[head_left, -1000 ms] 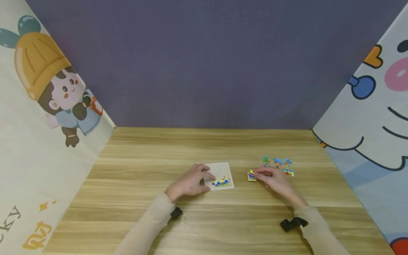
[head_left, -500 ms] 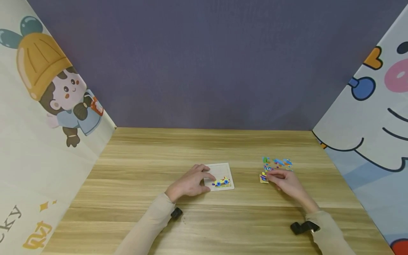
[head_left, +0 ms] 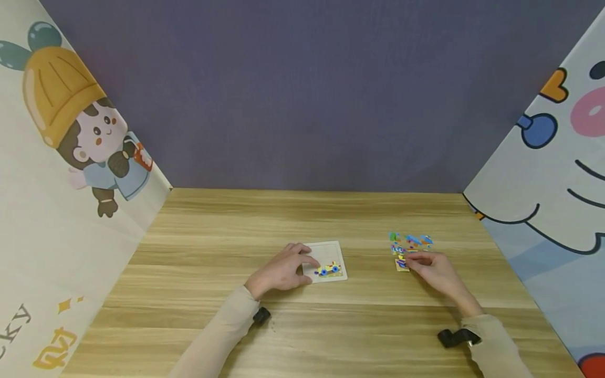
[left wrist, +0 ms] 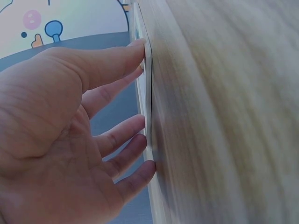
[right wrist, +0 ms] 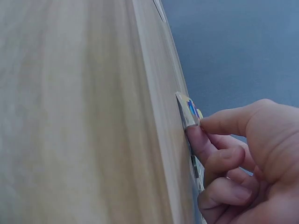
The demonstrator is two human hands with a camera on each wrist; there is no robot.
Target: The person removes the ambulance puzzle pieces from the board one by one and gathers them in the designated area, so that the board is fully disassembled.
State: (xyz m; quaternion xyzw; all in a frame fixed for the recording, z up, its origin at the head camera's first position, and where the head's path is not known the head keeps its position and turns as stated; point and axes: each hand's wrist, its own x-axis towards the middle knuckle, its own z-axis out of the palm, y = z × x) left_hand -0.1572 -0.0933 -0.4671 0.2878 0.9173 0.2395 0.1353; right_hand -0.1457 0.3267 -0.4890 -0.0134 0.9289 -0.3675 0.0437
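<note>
My left hand (head_left: 282, 268) rests on the left side of a white square puzzle board (head_left: 326, 248). Its fingers are spread, and thumb and fingertips touch the board's edge (left wrist: 148, 88) in the left wrist view. A yellow vehicle picture with blue wheels (head_left: 329, 270) lies in the board's lower part. Between thumb and index finger, my right hand (head_left: 436, 270) pinches a small puzzle piece (head_left: 402, 265) with yellow and purple print. In the right wrist view, that piece (right wrist: 188, 110) tilts off the table; the other fingers are curled below it.
Several loose colourful puzzle pieces (head_left: 412, 240) lie just behind the right hand, some partly covered by it. The wooden table (head_left: 283, 215) meets a dark back wall (head_left: 312, 105). Printed panels stand at left (head_left: 28, 220) and right (head_left: 543, 220).
Pinching the puzzle piece, my right hand has moved right, away from the board and up to the loose pieces. The left hand and board have stayed in place.
</note>
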